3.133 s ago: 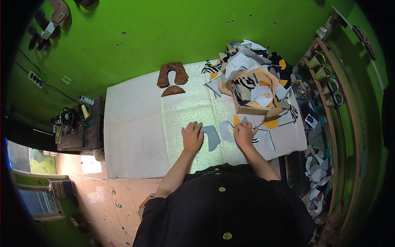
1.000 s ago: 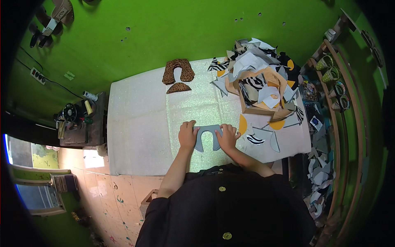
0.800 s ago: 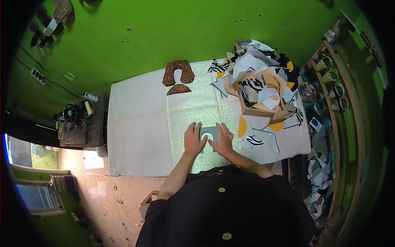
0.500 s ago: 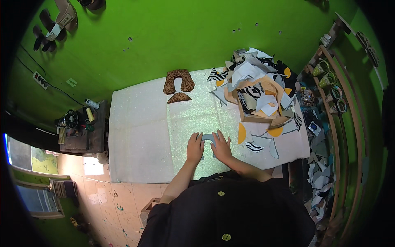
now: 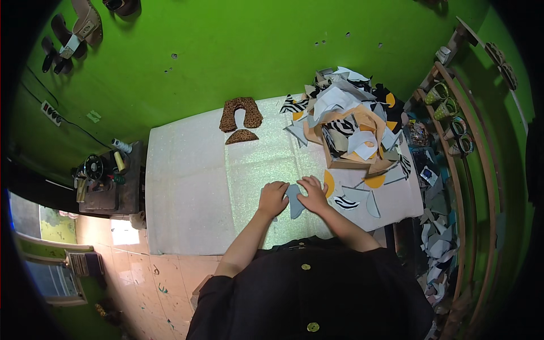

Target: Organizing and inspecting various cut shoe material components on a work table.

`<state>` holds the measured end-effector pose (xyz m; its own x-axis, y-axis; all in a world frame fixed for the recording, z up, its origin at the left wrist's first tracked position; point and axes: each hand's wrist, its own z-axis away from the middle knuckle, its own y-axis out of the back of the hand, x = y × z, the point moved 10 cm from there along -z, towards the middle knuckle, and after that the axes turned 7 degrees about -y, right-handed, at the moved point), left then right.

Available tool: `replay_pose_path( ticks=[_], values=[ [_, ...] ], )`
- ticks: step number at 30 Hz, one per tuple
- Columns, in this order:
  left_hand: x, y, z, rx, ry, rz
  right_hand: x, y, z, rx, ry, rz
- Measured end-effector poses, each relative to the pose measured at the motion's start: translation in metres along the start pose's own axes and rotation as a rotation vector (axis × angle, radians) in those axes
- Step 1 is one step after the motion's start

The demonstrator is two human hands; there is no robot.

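Observation:
Near the front middle of the table, a small grey cut piece (image 5: 294,203) of sheet material lies between my hands. It looks folded into a narrow shape, with its lower end flaring. My left hand (image 5: 274,198) grips its left edge with curled fingers. From the other side my right hand (image 5: 314,195) grips it, thumb toward the piece; my fingers partly hide its upper end. Farther back, an arched leopard-print piece (image 5: 231,118) lies on the table above a half-moon leopard-print piece (image 5: 242,136).
A cardboard box (image 5: 345,163) heaped with scraps stands at the table's back right. Yellow half-moon pieces (image 5: 374,181) and a zebra-print scrap (image 5: 346,203) lie beside my right hand. A sewing machine (image 5: 95,170) is at left, a wooden rack (image 5: 453,136) at right.
The grey piece has gone from an open arch to a narrow, folded-looking shape between my hands. My right hand has shifted slightly right. The whole view has shifted a little.

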<state>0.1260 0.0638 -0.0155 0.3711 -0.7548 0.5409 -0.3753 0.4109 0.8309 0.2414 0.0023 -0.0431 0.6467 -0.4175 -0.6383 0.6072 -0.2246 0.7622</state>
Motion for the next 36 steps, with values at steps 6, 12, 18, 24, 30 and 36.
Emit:
replay_pose_path(
  ticks=[6, 12, 18, 24, 30, 36],
  values=[
    [-0.006, 0.004, 0.007, 0.111, 0.026, 0.116, -0.001, -0.009, 0.001, -0.010, 0.001, -0.012],
    [-0.006, 0.006, 0.008, 0.097, 0.051, 0.130, -0.009, -0.006, -0.004, -0.004, 0.046, 0.106],
    [-0.011, 0.011, 0.013, 0.154, -0.013, 0.089, -0.015, -0.002, -0.005, 0.031, 0.064, 0.069],
    [-0.015, 0.007, 0.021, 0.203, 0.037, -0.027, -0.021, -0.003, 0.000, 0.002, 0.140, 0.220],
    [-0.016, -0.012, 0.032, 0.005, 0.126, -0.184, -0.041, -0.002, 0.016, 0.149, 0.213, 0.275],
    [-0.022, -0.015, 0.029, -0.022, 0.173, -0.234, -0.037, -0.040, 0.042, -0.136, 0.241, 0.431]
  ],
)
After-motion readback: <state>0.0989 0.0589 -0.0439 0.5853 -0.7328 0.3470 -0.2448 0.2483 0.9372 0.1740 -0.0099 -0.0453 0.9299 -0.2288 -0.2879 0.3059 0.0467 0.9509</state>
